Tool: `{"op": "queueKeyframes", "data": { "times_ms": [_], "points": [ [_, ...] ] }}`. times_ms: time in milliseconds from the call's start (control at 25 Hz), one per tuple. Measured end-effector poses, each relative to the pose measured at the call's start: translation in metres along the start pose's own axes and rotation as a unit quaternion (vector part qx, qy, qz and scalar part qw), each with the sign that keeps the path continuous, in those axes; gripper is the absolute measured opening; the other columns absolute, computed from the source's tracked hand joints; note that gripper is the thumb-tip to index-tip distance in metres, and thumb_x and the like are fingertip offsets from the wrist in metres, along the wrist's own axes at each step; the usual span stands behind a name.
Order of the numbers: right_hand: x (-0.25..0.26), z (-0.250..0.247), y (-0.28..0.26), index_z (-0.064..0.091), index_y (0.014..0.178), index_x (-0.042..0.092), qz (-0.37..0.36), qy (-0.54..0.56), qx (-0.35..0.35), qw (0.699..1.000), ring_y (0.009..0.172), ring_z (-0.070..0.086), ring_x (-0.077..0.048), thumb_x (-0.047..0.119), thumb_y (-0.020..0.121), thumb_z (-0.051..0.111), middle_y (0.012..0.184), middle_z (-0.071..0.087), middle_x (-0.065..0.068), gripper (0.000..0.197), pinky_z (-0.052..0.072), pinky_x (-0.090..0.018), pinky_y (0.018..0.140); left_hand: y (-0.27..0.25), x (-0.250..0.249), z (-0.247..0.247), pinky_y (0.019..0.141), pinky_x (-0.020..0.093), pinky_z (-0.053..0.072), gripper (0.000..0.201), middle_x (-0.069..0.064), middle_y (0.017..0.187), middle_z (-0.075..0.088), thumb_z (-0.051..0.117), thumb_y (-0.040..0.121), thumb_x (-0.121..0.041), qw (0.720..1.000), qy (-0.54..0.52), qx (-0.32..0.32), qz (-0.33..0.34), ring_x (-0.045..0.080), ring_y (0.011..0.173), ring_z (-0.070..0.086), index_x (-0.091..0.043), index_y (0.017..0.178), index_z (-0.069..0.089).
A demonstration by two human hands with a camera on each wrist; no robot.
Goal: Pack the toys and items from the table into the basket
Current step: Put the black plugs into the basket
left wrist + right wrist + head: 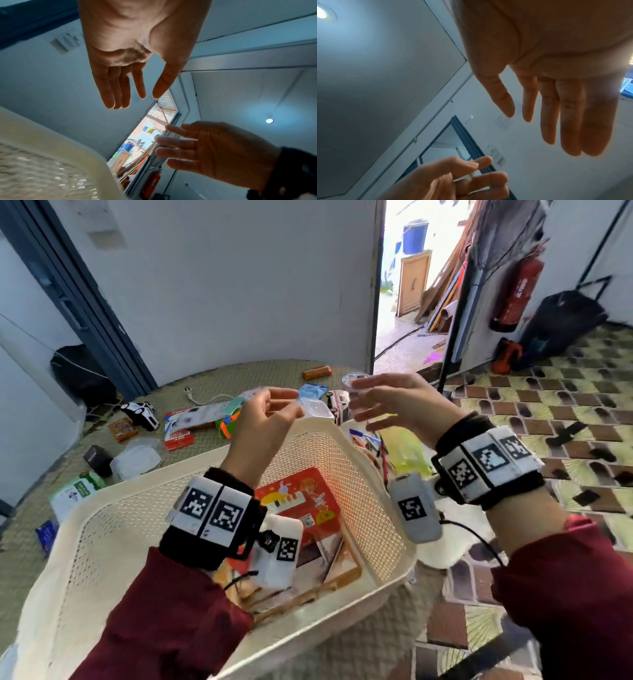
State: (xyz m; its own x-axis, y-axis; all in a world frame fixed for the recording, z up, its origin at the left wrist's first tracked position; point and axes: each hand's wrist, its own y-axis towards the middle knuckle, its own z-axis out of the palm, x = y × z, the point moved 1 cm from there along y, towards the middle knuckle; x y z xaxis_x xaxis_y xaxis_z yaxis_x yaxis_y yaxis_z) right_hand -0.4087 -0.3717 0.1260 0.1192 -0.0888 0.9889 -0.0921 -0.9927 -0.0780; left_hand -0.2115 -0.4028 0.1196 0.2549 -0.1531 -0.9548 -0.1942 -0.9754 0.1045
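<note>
A cream mesh basket (346, 460) stands in front of me, holding a red picture box (301, 501) and flat books. My left hand (270, 409) hovers above the basket's far rim, fingers relaxed and empty. My right hand (383, 398) floats to the right of it, fingers spread, holding nothing. Both palms face each other in the wrist views, left hand (130, 75) and right hand (556, 94). Beyond the hands lie a clear plastic box (317, 407), a white toy car (339, 402) and a small cup (352, 380).
On the woven table (205, 378) lie a black-and-white toy car (140, 414), red packets (178, 438), an orange bar (317, 372), a clear lidded tub (138, 457), a black block (97, 460) and a green-white box (77, 493). Yellow bag (404, 446) right of the basket. Patterned floor right.
</note>
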Motion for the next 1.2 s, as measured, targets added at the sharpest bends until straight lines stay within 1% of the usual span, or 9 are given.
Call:
{"op": "queueKeyframes", "data": {
  "times_ms": [200,320,440,560,680,760,920,1080,1200],
  "points": [
    [-0.021,-0.097,-0.044,0.063,0.111,0.006,0.015,-0.038,-0.057,0.998,0.08,0.064,-0.027,0.008,0.091,0.056,0.098,0.069,-0.016,0.022,0.053,-0.032,0.072,-0.025,-0.051,0.093,0.065,0.009,0.045,0.018,-0.002,0.101,0.068,0.056,0.09,-0.01,0.996,-0.061,0.039,0.044,-0.003,0.083,0.063,-0.014,0.106,0.064],
    [-0.052,-0.147,-0.065,0.063,0.108,0.005,0.044,-0.048,-0.075,0.995,0.077,0.062,-0.028,0.005,0.092,0.053,0.095,0.068,-0.017,0.019,0.051,-0.032,0.071,-0.046,-0.06,0.154,0.065,0.011,0.047,0.017,0.001,0.095,0.068,0.057,0.089,-0.005,0.993,-0.091,0.058,0.044,-0.002,0.077,0.063,-0.012,0.103,0.064],
    [-0.087,-0.185,-0.083,0.064,0.107,0.004,0.079,-0.058,-0.085,0.992,0.07,0.062,-0.022,0.003,0.092,0.052,0.092,0.068,-0.014,0.019,0.05,-0.027,0.064,-0.066,-0.044,0.212,0.07,0.015,0.047,0.015,0.004,0.096,0.069,0.058,0.088,-0.005,0.993,-0.086,0.087,0.005,0.011,0.087,0.064,-0.013,0.098,0.065],
    [-0.124,-0.206,-0.091,0.064,0.105,0.005,0.118,-0.059,-0.091,0.987,0.063,0.061,-0.018,0.0,0.091,0.05,0.086,0.068,-0.012,0.02,0.048,-0.021,0.055,-0.08,-0.006,0.253,0.061,0.009,0.044,0.016,0.002,0.089,0.067,0.056,0.089,-0.001,0.992,-0.061,0.096,-0.049,0.006,0.076,0.06,-0.014,0.095,0.064],
    [-0.157,-0.215,-0.089,0.064,0.104,0.003,0.144,-0.048,-0.088,0.984,0.061,0.06,-0.016,-0.002,0.092,0.048,0.085,0.067,-0.011,0.02,0.045,-0.023,0.055,-0.08,0.033,0.274,0.07,0.016,0.047,0.016,0.005,0.095,0.067,0.055,0.089,-0.001,0.992,-0.043,0.082,-0.086,0.013,0.086,0.062,-0.014,0.095,0.063],
    [-0.178,-0.218,-0.081,0.064,0.099,0.006,0.168,-0.047,-0.079,0.981,0.065,0.059,-0.018,-0.002,0.092,0.049,0.092,0.067,-0.015,0.018,0.046,-0.024,0.058,-0.073,0.058,0.284,0.076,0.018,0.05,0.015,0.007,0.099,0.067,0.055,0.089,-0.002,0.992,-0.011,0.053,-0.112,0.016,0.092,0.063,-0.011,0.1,0.063],
    [-0.217,-0.22,-0.054,0.064,0.1,0.008,0.185,-0.095,-0.085,0.974,0.079,0.058,-0.02,-0.001,0.089,0.053,0.099,0.065,-0.015,0.018,0.052,-0.034,0.069,-0.051,0.105,0.296,0.068,0.009,0.048,0.019,0.004,0.1,0.063,0.06,0.088,-0.002,0.987,0.035,0.041,-0.149,0.013,0.089,0.061,-0.006,0.106,0.061],
    [-0.248,-0.224,-0.018,0.062,0.106,0.011,0.18,-0.169,-0.11,0.963,0.102,0.057,-0.025,0.0,0.083,0.06,0.112,0.058,-0.011,0.026,0.05,-0.039,0.09,-0.031,0.147,0.306,0.088,0.019,0.04,0.035,-0.001,0.11,0.059,0.071,0.081,-0.012,0.974,0.133,0.082,-0.163,0.011,0.101,0.053,-0.012,0.113,0.058],
    [-0.268,-0.227,0.007,0.057,0.117,0.013,0.166,-0.271,-0.126,0.94,0.111,0.047,-0.028,0.006,0.079,0.064,0.118,0.047,-0.014,0.039,0.04,-0.039,0.101,-0.021,0.171,0.314,0.102,0.033,0.041,0.048,0.002,0.121,0.057,0.078,0.075,-0.019,0.96,0.185,0.122,-0.169,0.016,0.113,0.052,-0.017,0.118,0.055]
  ]
}}
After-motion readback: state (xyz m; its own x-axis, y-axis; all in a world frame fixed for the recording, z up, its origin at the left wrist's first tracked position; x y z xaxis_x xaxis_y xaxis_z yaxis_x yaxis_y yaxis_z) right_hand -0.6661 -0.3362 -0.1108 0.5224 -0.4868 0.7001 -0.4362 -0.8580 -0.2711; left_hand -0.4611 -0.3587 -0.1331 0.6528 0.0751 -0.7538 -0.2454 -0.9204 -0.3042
